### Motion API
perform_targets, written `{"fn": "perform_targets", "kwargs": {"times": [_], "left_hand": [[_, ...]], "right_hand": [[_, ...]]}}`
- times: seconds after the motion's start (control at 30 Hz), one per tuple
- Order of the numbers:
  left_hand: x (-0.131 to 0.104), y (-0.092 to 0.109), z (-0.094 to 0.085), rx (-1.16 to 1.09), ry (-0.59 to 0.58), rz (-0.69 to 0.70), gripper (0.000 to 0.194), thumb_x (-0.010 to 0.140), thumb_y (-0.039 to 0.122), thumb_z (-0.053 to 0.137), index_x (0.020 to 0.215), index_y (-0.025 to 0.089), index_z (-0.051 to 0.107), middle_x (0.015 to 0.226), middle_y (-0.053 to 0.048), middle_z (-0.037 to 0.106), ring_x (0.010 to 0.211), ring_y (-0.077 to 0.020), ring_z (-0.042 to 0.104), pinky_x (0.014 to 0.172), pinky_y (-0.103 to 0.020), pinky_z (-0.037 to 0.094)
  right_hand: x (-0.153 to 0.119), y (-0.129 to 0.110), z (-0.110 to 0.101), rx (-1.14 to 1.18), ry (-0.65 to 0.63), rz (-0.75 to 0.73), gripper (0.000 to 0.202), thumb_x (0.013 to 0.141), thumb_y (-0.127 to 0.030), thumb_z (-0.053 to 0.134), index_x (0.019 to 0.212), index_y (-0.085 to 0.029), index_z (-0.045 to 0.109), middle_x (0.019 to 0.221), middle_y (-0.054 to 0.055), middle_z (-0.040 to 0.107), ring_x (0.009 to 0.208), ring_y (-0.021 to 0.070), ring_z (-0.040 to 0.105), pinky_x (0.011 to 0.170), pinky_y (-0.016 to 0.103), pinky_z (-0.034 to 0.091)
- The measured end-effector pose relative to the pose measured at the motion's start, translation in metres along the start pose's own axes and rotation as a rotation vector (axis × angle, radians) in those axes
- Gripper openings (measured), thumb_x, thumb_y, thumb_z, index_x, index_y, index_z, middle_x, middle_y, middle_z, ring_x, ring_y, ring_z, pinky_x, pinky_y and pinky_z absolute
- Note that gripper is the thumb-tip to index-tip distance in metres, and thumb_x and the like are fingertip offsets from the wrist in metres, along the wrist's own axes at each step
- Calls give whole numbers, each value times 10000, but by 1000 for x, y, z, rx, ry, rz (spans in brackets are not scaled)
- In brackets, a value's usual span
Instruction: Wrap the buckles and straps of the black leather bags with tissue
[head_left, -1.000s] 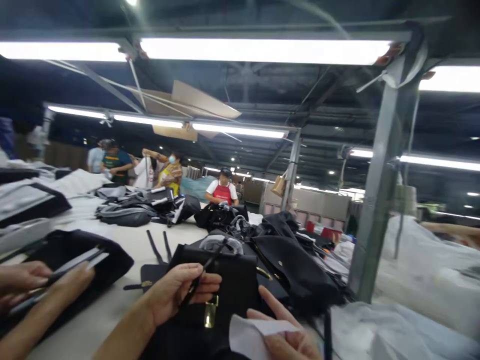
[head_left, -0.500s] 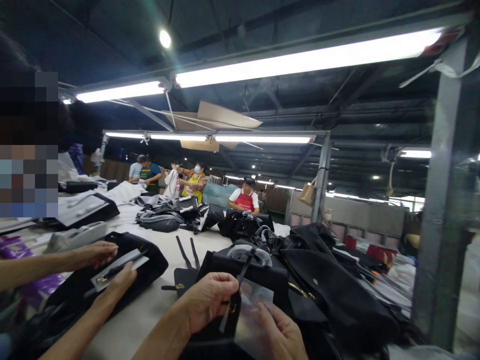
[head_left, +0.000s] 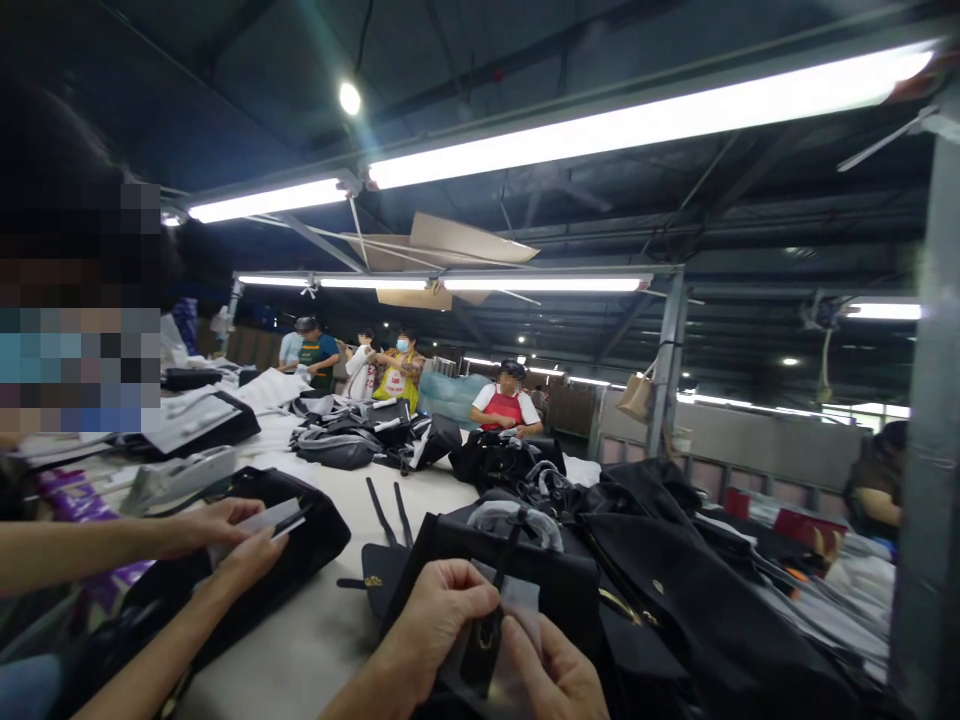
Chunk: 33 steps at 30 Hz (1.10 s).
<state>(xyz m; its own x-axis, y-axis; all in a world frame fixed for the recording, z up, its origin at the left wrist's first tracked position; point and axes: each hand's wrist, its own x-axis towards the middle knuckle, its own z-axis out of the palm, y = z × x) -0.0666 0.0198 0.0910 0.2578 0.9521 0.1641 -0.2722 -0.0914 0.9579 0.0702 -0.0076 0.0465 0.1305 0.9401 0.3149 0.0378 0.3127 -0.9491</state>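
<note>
A black bag (head_left: 555, 565) lies in front of me, its handle (head_left: 551, 525) wrapped in clear plastic. From the handle hangs a narrow black strap (head_left: 489, 645) with a small gold-coloured fitting. My left hand (head_left: 442, 620) is closed, thumb and finger pinching at the strap's left edge. A translucent sheet (head_left: 523, 600) lies behind and around the strap. Its right side is pinched between the thumb and fingers of my right hand (head_left: 551, 670). The left fingertips partly cover the strap, so their exact hold is hard to see.
Left of me, a co-worker's hands (head_left: 247, 540) handle a pale sheet over another black bag (head_left: 319, 520). Black bags (head_left: 705, 590) are heaped on the right, and more (head_left: 337, 440) lie farther along the pale table (head_left: 292, 625). A metal post (head_left: 926, 420) stands at right.
The translucent sheet has been drawn in around the strap, and my right hand has come closer to my left. The co-worker's sheet is now folded up. The view has shifted slightly.
</note>
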Motion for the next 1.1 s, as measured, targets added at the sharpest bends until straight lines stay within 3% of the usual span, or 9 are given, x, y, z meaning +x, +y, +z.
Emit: {"fn": "perform_targets", "kwargs": {"times": [0.17,0.37,0.6,0.73,0.8,0.87,0.93,1.03,1.1], "left_hand": [[-1,8,1,117,54,125,241,558,315,746,516,171,558,504,42,510,520,-102,403,523,-247,300],[-3,22,-2,216,-15,221,182,600,261,688,534,177,541,528,46,471,547,-111,382,539,-258,279],[-7,16,-4,237,12,302,160,649,145,659,735,196,535,615,66,497,603,-110,445,568,-233,333],[-10,-1,-15,-71,-27,233,523,644,351,806,1018,230,460,674,40,627,586,-133,553,572,-236,381],[-12,-11,-20,-180,-99,144,605,603,490,834,996,213,467,683,-4,662,554,-139,569,537,-231,371],[-15,-21,-22,-217,-141,87,566,576,528,844,888,198,506,677,-11,644,528,-119,533,504,-219,341],[-19,-29,-20,-214,-101,114,513,574,540,842,767,194,517,628,28,563,519,-91,452,508,-212,312],[-25,-40,-14,-105,71,225,497,605,600,796,664,202,506,562,74,400,525,-86,345,536,-218,294],[-27,-47,-11,1,163,277,479,664,651,721,664,213,527,571,60,401,542,-109,352,542,-234,301]], "right_hand": [[7,-24,-4,-43,-59,-11,512,663,-683,684,855,-208,698,708,24,713,723,245,663,626,295,513],[27,-57,-5,-147,-2,-36,468,636,-539,758,926,-184,662,615,11,694,556,192,613,493,264,452],[30,-69,8,-13,-100,-84,437,641,-454,784,968,-183,681,762,48,759,706,233,695,624,295,514],[31,-67,4,16,-90,-41,467,608,-492,811,949,-196,689,750,35,755,666,215,682,629,298,522],[32,-68,2,54,-95,-27,482,581,-521,825,915,-197,700,729,28,750,652,205,676,647,302,530],[33,-69,1,78,-103,-38,470,567,-526,835,878,-196,712,733,27,749,680,203,678,692,306,535],[33,-69,1,76,-120,-58,431,573,-509,839,841,-194,717,749,31,751,712,207,681,713,304,533],[33,-68,1,36,-128,-82,368,614,-479,815,818,-192,708,731,28,739,711,210,671,657,283,512],[34,-66,1,-25,-116,-86,324,653,-464,776,812,-194,694,689,14,715,664,196,642,601,270,482]]}}
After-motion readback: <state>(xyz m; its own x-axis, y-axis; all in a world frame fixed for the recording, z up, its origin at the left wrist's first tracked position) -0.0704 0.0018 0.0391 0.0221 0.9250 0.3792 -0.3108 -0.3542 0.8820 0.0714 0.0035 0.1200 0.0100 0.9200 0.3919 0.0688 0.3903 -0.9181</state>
